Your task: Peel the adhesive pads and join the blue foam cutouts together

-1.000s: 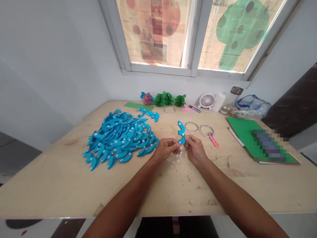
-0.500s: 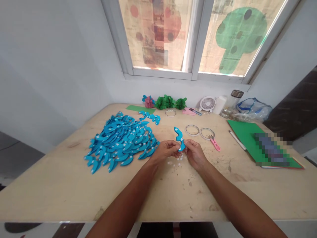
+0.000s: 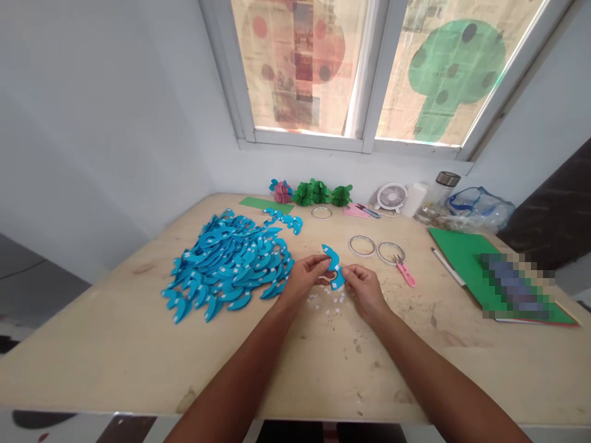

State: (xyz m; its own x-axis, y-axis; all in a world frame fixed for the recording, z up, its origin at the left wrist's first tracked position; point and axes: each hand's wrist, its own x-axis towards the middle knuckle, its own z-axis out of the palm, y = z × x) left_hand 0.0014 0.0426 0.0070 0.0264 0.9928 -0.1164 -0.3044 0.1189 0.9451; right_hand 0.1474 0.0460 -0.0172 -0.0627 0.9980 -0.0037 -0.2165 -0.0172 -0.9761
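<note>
A curved blue paper piece (image 3: 331,258) with small white squares on it is held between my two hands, above the table. My left hand (image 3: 308,275) pinches its left side between thumb and fingers. At its lower right edge, the thumb and fingertips of my right hand (image 3: 362,284) are closed on the same piece. Small white paper scraps (image 3: 336,301) lie on the table just below. Left of my hands spreads a large pile of similar blue paper pieces (image 3: 231,258), many bearing white squares.
Two tape rolls (image 3: 362,245) and pink-handled snips (image 3: 406,273) lie right of my hands. Farther right are a pen (image 3: 447,266) and a green sheet (image 3: 455,246). Folded green paper shapes (image 3: 318,192), a small fan (image 3: 391,197) and a glass bottle (image 3: 434,195) stand along the wall.
The blue piece has turned a little and dropped slightly between my hands. My right fingers have shifted along its edge. The whole view has moved slightly.
</note>
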